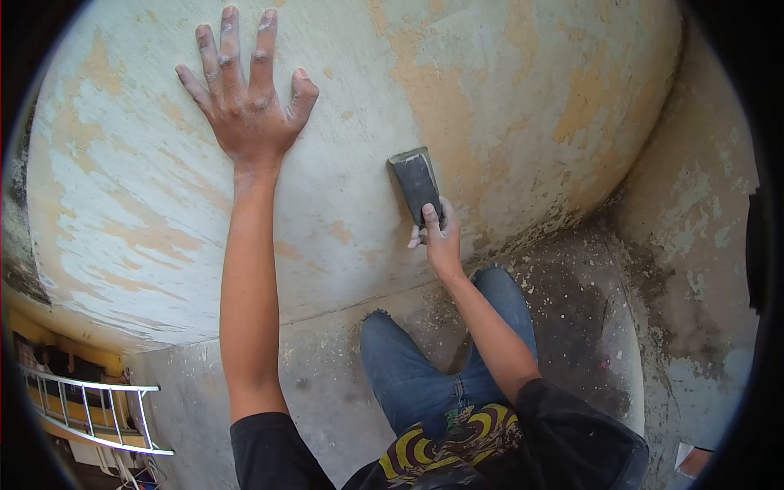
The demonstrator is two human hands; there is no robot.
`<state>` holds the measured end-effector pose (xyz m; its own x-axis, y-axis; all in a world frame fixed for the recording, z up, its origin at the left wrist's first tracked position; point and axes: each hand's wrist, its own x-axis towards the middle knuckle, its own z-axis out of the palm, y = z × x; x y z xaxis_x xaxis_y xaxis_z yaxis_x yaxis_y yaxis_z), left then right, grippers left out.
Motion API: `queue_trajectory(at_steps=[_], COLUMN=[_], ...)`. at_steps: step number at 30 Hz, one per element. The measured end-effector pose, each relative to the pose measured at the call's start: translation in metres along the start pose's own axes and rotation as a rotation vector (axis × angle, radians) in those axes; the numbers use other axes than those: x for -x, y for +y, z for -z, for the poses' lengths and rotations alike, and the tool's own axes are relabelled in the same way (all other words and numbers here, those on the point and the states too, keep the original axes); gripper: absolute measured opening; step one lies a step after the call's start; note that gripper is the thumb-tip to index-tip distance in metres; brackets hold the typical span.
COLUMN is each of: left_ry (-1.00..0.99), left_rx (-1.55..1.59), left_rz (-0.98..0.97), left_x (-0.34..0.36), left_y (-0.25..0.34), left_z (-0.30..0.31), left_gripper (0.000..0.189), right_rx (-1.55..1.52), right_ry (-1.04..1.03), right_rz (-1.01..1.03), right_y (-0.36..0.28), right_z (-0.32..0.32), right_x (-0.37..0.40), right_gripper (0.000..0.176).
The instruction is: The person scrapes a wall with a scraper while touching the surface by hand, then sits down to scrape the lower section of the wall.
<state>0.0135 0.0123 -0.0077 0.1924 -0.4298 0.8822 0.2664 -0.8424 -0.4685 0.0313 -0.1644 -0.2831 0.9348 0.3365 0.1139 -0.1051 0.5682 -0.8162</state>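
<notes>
My left hand (251,114) lies flat against the pale, patchy wall (351,98), fingers spread and dusted with white powder. It holds nothing. Lower and to the right, my right hand (441,241) grips the near end of a dark sanding block (416,184). The thumb rests on top of the block, and the other fingers are partly hidden beneath it. The block's far end is at the wall surface, where pale paint meets bare tan patches.
A metal ladder (90,408) stands at the lower left, beyond the wall's edge. Another worn wall (694,220) meets this one at the right. White flecks dot the grey concrete floor (563,302) around my knees. A small reddish-brown piece (694,460) lies at the lower right.
</notes>
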Motion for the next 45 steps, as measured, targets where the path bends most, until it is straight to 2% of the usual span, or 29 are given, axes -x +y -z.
queue_trajectory(at_steps=[1, 3, 5, 7, 12, 16, 19, 21, 23, 24, 26, 29, 31, 34, 38, 41, 45], left_ry=[-0.011, 0.001, -0.013, -0.011, -0.020, -0.056, -0.059, -0.067, -0.069, -0.069, -0.065, -0.077, -0.097, -0.099, -0.091, -0.103, -0.096], left_rx=[-0.011, -0.019, -0.018, -0.026, -0.027, -0.058, -0.065, -0.052, -0.052, -0.052, -0.061, -0.052, -0.053, -0.053, -0.061, -0.055, -0.043], left_rz=[0.005, 0.009, 0.018, 0.023, 0.025, 0.055, 0.059, 0.064, 0.043, 0.041, 0.056, 0.050, 0.046, 0.047, 0.038, 0.040, 0.042], left_x=[0.001, 0.000, -0.001, -0.003, -0.002, 0.000, -0.006, -0.003, -0.003, -0.003, -0.003, -0.004, -0.004, -0.004, -0.004, -0.004, -0.005], left_y=[-0.002, 0.000, 0.001, 0.001, 0.001, 0.004, 0.002, 0.003, 0.002, 0.002, 0.003, 0.005, 0.005, 0.006, 0.005, 0.005, 0.007], left_z=[0.000, -0.001, -0.001, -0.001, 0.003, 0.008, 0.004, 0.005, 0.005, 0.006, 0.005, 0.006, 0.008, 0.007, 0.007, 0.008, 0.007], left_gripper=[0.060, 0.060, 0.059, 0.059, 0.059, 0.057, 0.057, 0.057, 0.061, 0.061, 0.056, 0.062, 0.062, 0.062, 0.062, 0.062, 0.062], right_rx=[-0.001, 0.144, 0.160, 0.176, -0.027, 0.122, 0.047, 0.022, -0.005, -0.007, 0.131, 0.101, 0.112, 0.035, 0.205, 0.139, 0.012], right_ry=[0.001, 0.005, 0.061, 0.109, 0.056, 0.135, 0.146, 0.107, 0.041, 0.042, 0.059, 0.166, 0.124, 0.050, 0.124, 0.225, 0.163], right_rz=[0.008, -0.176, -0.203, -0.258, -0.011, -0.176, -0.125, -0.138, 0.010, 0.011, -0.121, -0.125, -0.112, 0.073, -0.028, -0.143, 0.045], right_y=[0.005, 0.029, 0.047, 0.035, 0.008, 0.079, 0.058, 0.027, 0.007, 0.017, 0.053, 0.066, 0.041, -0.002, 0.038, 0.050, 0.000], right_z=[0.007, 0.035, 0.051, 0.041, 0.008, 0.067, 0.053, 0.038, 0.026, 0.035, 0.071, 0.090, 0.076, 0.041, 0.066, 0.067, 0.032], right_x=[0.004, 0.025, 0.045, 0.045, 0.008, 0.046, 0.035, 0.013, -0.001, 0.003, 0.020, 0.034, 0.020, -0.012, 0.030, 0.035, -0.010], right_gripper=[0.041, 0.041, 0.040, 0.039, 0.038, 0.039, 0.040, 0.046, 0.046, 0.046, 0.044, 0.045, 0.046, 0.044, 0.040, 0.037, 0.039])
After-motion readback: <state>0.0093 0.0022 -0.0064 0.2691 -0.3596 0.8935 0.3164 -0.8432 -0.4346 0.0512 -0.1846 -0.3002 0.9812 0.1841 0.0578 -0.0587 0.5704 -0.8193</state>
